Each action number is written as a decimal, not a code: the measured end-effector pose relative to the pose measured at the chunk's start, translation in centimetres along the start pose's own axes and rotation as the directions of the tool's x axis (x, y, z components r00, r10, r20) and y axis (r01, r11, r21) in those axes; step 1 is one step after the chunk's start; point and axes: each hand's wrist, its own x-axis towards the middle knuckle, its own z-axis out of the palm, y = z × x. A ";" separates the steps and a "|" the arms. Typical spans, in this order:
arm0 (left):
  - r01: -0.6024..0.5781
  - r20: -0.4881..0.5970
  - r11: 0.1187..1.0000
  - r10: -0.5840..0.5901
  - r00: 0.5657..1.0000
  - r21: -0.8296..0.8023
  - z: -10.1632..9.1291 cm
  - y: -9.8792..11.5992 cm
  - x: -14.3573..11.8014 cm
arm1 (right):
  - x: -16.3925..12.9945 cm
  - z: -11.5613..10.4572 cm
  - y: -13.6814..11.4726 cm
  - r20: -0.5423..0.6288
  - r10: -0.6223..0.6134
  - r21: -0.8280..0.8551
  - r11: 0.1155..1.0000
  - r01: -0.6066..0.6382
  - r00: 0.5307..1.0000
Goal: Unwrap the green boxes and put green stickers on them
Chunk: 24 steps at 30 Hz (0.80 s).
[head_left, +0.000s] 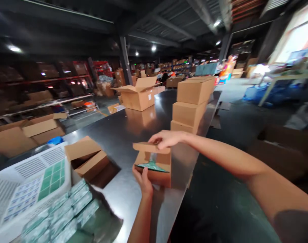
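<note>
A small cardboard box point(156, 168) stands on the shiny metal table point(123, 135) in front of me, with a green packet point(152, 165) showing inside it. My left hand point(143, 180) grips the box's near left corner. My right hand point(165, 138) presses down on the box's top flap point(146, 147), which lies nearly flat over the opening.
Another small open box point(89, 160) sits to the left, next to a white basket point(30, 182) of green packets point(63, 216). Three closed boxes point(191, 104) are stacked ahead on the right. A large open carton point(140, 94) stands farther back. Shelving and cartons fill the warehouse.
</note>
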 end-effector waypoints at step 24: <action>-0.266 -0.031 0.876 0.304 0.952 0.402 -1.5 7.1 1.7 | -9.5 8.5 8.6 -0.557 0.011 0.063 0.998 0.029 0.831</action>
